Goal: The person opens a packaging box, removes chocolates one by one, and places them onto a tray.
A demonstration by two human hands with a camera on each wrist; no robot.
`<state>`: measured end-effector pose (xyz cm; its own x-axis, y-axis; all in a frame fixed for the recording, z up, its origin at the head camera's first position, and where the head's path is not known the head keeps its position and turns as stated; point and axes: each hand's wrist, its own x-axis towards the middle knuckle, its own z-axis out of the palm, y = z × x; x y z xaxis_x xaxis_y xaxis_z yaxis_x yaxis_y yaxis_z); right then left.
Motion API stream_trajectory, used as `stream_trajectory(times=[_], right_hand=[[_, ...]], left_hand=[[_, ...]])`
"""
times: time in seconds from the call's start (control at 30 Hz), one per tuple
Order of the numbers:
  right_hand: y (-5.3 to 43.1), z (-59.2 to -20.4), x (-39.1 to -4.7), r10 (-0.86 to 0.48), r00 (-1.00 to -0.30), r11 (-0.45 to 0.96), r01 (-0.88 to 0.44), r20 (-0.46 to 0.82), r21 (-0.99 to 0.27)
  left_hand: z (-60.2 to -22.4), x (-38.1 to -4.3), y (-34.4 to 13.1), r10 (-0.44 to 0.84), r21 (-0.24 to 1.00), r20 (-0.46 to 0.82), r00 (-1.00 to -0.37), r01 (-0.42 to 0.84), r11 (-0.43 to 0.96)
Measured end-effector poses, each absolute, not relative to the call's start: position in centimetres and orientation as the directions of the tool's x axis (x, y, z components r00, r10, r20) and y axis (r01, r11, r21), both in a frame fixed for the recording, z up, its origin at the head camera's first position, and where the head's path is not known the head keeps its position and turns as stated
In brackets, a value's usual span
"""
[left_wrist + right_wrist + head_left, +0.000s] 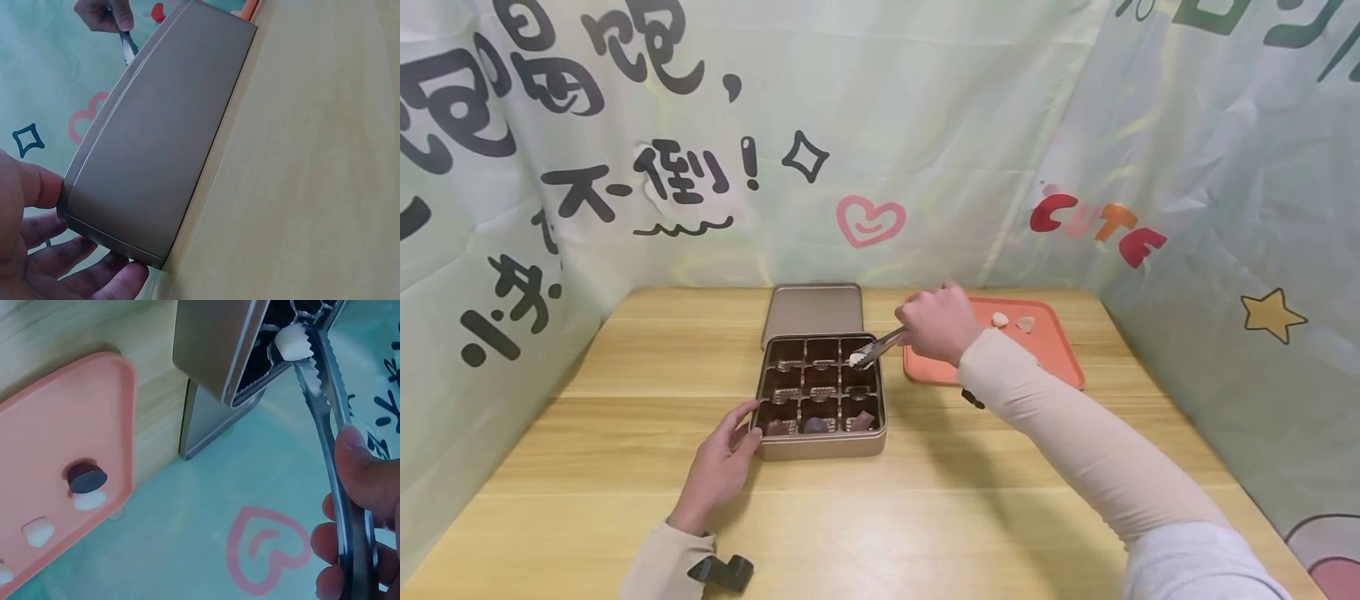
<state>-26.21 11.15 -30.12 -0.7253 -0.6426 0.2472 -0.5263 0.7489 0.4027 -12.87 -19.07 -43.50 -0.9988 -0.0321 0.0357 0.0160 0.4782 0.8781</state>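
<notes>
My right hand [942, 321] grips metal tongs [340, 481] with serrated tips. Between those tips is a smooth white piece [292, 342], over the back right compartment of a bronze-coloured tin [820, 450]. A clear divider splits the tin into several square compartments. Along its front row lie a dull reddish piece [778, 427], a bluish piece [815, 425] and a purple piece [862, 421]. My left hand [718, 471] rests at the tin's front left corner, thumb near the corner and relaxed fingers along the left side.
Behind the tin lies its flat lid [816, 308]. To the right is an orange tray [1045, 358], partly behind my right hand, with whitish pieces [1025, 323] and a dark round piece [86, 478]. Printed cloth walls [955, 150] enclose the wooden table [662, 358].
</notes>
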Motion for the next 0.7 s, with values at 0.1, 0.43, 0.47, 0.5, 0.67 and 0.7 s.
stream_trajectory(times=[0.1, 0.43, 0.47, 0.5, 0.67, 0.7], right_hand=[[11.8, -30.1, -26.5, -0.62, -0.736, 0.774, -0.516, 0.271, 0.367], [14.7, -30.5, -27.7, -0.482, -0.84, 0.872, -0.434, 0.25, 0.224], [15.0, -30.6, -27.8, -0.464, -0.851, 0.883, -0.422, 0.244, 0.207], [15.4, -30.7, -28.0, -0.448, -0.862, 0.891, -0.409, 0.239, 0.194], [16.9, -31.3, -28.7, -0.398, -0.892, 0.915, -0.369, 0.216, 0.164], [17.2, -31.4, -28.8, -0.392, -0.895, 0.917, -0.362, 0.213, 0.166]], left_hand=[[-43.5, -12.8, -19.1, -0.029, 0.877, 0.043, -0.999, 0.024, 0.479], [-43.6, -12.9, -19.2, -0.021, 0.866, 0.055, -0.998, 0.037, 0.498], [-43.6, -12.9, -19.2, -0.02, 0.866, 0.056, -0.998, 0.038, 0.499], [-43.6, -12.9, -19.2, -0.021, 0.865, 0.056, -0.998, 0.038, 0.501], [-43.7, -13.0, -19.2, -0.021, 0.87, 0.051, -0.999, 0.034, 0.491], [-43.7, -13.0, -19.2, -0.02, 0.872, 0.051, -0.999, 0.034, 0.488]])
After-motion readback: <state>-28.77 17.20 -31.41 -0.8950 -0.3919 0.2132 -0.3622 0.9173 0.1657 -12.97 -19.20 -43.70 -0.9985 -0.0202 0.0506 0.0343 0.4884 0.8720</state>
